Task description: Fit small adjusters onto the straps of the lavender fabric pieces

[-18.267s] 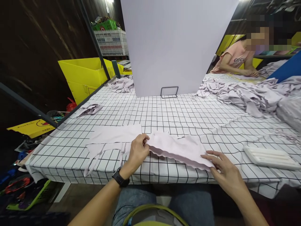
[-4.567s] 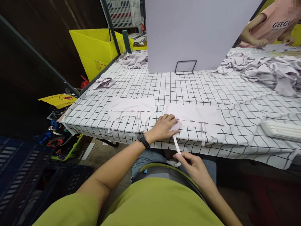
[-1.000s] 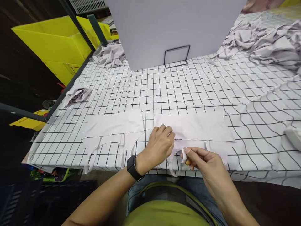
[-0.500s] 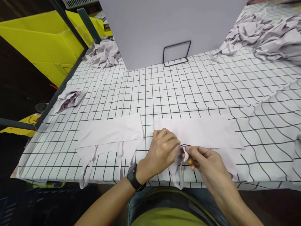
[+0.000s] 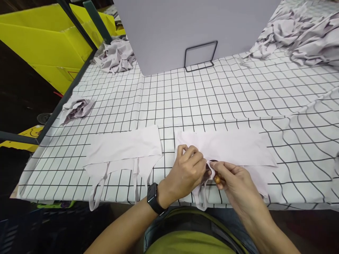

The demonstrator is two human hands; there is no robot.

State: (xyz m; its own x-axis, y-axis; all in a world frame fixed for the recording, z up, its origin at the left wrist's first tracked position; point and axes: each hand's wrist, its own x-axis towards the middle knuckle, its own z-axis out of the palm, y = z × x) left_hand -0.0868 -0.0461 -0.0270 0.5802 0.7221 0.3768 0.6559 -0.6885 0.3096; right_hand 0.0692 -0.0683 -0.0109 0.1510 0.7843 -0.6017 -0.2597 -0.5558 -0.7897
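Observation:
Two pale pink strappy garments lie side by side near the table's front edge, each with a flat folded band. My left hand (image 5: 188,171), with a black watch on its wrist, is closed at the lower edge of the right-hand garment (image 5: 227,144). My right hand (image 5: 233,176) meets it there, its thumb and finger pinching the garment's narrow strap (image 5: 212,173). A small dark patch and something orange show by my right fingers; I cannot tell what they are. The left-hand garment (image 5: 124,144) lies untouched, one strap loop hanging over the edge.
A checked cloth (image 5: 164,95) covers the table. A grey panel (image 5: 196,28) on a black wire stand (image 5: 200,68) rises at the back. Crumpled pink fabric (image 5: 116,56) lies beside it, with a larger heap (image 5: 286,35) at right. Yellow boxes (image 5: 45,38) stand left beyond the metal frame.
Both hands have shifted slightly right along the garment's lower edge, and my left wrist has turned a little. The strap stays pinched between my right fingers.

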